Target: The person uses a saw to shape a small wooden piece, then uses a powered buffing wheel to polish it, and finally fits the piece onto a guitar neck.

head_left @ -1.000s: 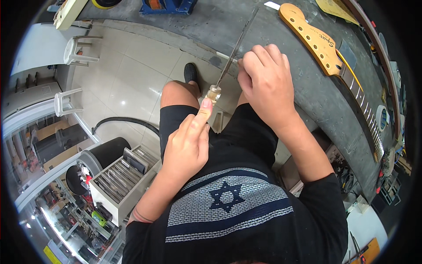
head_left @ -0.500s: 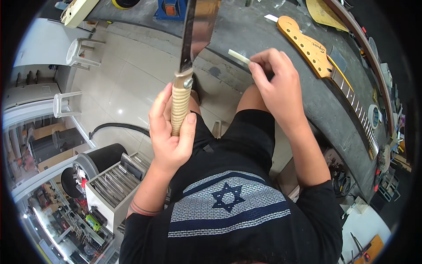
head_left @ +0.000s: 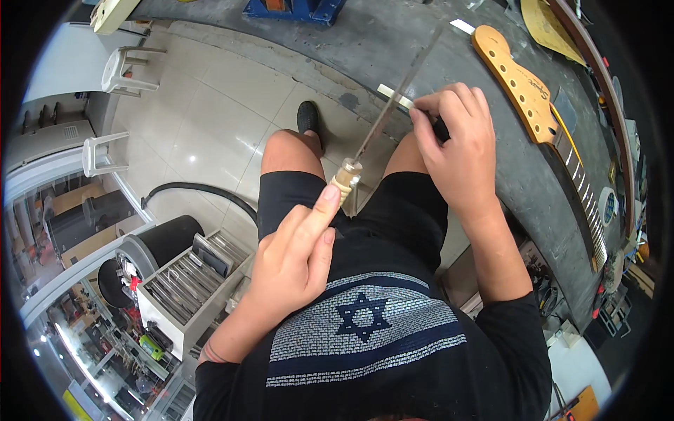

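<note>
A Japanese-style pull saw, its handle wrapped in pale cane, is gripped by my left hand with the fingers closed round it. The thin blade stands nearly edge-on and slants up to the right over the bench edge. It crosses a small white strip in the view; whether the teeth touch it I cannot tell. My right hand pinches the strip's right end between thumb and fingers at the edge of the grey bench. The strip's left end sticks out past my fingertips.
On the bench, right of my right hand, lies a guitar neck with an amber headstock. A blue metal tool base stands at the far edge. Lower left are a drawer of metal bars and a black bin. White stools stand farther off.
My left hand has lowered and moved right, turning the saw from upright and broadside to slanted and edge-on, across the strip. My right hand has shifted slightly right and down with the strip.
</note>
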`<state>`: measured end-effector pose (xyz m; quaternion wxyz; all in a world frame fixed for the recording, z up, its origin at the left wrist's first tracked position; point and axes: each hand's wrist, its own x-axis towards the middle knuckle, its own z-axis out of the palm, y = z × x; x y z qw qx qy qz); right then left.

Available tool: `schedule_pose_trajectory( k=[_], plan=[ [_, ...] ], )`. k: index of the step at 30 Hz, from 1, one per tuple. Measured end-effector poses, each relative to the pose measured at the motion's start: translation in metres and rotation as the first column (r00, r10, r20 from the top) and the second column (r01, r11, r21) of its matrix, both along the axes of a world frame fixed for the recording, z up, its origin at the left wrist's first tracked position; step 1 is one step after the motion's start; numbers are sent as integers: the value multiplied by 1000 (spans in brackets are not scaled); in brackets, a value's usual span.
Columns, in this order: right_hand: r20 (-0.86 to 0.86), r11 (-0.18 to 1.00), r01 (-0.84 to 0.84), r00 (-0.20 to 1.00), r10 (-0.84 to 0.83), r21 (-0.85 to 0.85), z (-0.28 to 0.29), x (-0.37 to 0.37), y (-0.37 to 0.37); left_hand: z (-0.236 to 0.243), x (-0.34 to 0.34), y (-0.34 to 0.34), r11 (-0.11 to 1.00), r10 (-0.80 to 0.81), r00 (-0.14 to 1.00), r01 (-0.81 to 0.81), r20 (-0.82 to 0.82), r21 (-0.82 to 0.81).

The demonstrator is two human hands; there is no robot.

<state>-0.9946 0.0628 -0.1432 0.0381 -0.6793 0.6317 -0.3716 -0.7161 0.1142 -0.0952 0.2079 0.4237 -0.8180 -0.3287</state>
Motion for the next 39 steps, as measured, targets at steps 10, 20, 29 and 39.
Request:
schedule_pose_trajectory(
  k=[10,20,29,39],
  plan=[
    [15,999,-10,1000,11,-35,-2,-2,-7,-13,-3,-4,992,-28,999,31,25,-119],
    [5,997,-12,1000,13,-73,-4,-1,-12,-17,-2,-5,993,-26,999,30,37,-117],
    [-2,999,-11,1000,11,-33,1,3,-14,-12,-3,-5,993,-27,997,34,67,-110],
    [-1,1000,-10,1000,10,-19,1,4,-16,-5,-4,3,996,-59,990,66,130,-54]
  ],
)
